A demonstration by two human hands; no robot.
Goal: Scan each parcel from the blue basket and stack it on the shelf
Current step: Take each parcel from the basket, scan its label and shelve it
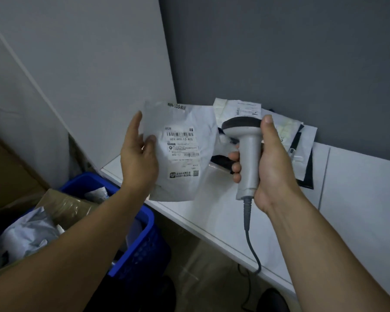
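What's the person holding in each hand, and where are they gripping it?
The left hand holds a white parcel by its left edge. The right hand has its grip around the handle of a grey scanner.

The left hand point(138, 154) holds a grey parcel point(182, 152) upright by its left edge, label with barcode facing the camera. The right hand point(271, 163) grips a grey scanner point(245, 152) by the handle — its dark head points toward the parcel, just beside it. The cable point(251, 248) hangs down over the white shelf point(358, 199). Behind the scanner lies a stack of parcels point(286, 136) against the dark wall. Below left stands the blue basket point(142, 248) — more parcels inside.
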